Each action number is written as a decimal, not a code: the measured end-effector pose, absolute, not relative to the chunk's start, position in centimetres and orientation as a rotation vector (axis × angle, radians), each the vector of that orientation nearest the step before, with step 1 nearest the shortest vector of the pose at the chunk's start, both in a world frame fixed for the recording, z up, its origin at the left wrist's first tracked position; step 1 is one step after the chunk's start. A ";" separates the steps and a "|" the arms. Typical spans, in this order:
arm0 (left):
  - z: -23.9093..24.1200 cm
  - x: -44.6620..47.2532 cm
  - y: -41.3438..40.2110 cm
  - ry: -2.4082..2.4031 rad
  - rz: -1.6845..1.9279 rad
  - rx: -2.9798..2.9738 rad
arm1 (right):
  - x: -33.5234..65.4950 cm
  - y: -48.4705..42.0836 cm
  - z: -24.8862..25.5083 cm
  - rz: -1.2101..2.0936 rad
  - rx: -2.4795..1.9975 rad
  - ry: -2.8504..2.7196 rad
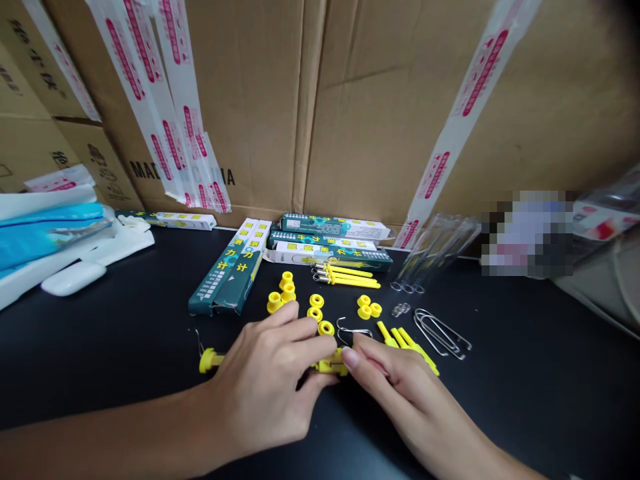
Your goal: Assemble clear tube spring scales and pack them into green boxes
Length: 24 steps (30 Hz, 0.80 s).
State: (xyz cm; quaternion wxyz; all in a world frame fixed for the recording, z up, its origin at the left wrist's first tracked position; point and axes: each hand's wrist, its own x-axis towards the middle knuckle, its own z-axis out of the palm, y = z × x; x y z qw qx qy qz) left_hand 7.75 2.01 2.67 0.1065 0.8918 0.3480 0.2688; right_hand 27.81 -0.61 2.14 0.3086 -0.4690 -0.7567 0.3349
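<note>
My left hand (275, 373) is wrapped over a yellow tube-type spring scale (209, 361) lying sideways; its capped left end shows a thin metal hook. At the scale's right end, the thumb and fingers of my right hand (395, 380) pinch the yellow tip. The middle of the scale is hidden under my left fingers. Just beyond my hands are yellow ring caps (315, 314), yellow collars (287, 291) and loose metal hooks (355, 329). Beside my right hand lie several yellow rods (407, 343) and bent metal wire loops (443, 333).
Behind these are yellow rods with springs (350, 275), small yellow caps (369, 309), small coiled rings (401, 309) and clear tubes (430, 260). Printed boxes (230, 267) stand near a large cardboard box (250, 100). A white case (74, 278) and blue package (50, 230) lie left.
</note>
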 end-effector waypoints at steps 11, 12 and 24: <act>2.8 7.7 2.1 1.017 0.784 2.624 | 27.8 -0.5 2.2 1.072 -1.289 -1.877; 2.8 7.7 2.1 1.022 0.780 2.626 | 27.8 -0.5 2.3 1.062 -1.291 -1.881; 2.8 7.8 1.9 1.072 0.771 2.629 | 28.4 -0.2 3.5 0.551 -1.162 -2.193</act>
